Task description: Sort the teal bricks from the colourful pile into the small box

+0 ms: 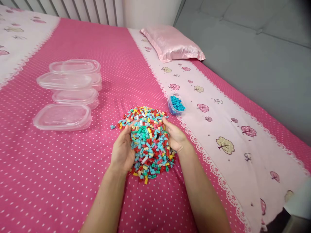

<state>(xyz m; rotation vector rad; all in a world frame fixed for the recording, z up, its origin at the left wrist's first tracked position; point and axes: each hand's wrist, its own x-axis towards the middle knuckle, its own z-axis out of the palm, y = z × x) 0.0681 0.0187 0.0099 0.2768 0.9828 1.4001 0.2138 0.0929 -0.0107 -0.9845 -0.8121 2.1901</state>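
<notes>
A heap of small toy building bricks [152, 145] in light blue, red, yellow, green and white lies on the pink dotted bedspread. My left hand [123, 149] is cupped against the heap's left side, its fingers stretched out and partly hidden by bricks. On the opposite side my right hand [175, 136] rests against the bricks in the same open, cupped way, with its fingertips hidden among them. Just beyond the right hand stands a small clear plastic tub [177, 112] with blue bricks [177, 103] in it. One loose light-blue brick [112, 127] lies left of the heap.
Several clear plastic containers with lids [62, 116] stand in a row at the left of the bedspread [73, 168]. A pink satin pillow [172, 43] lies at the back. A grey padded headboard [255, 64] borders the right side.
</notes>
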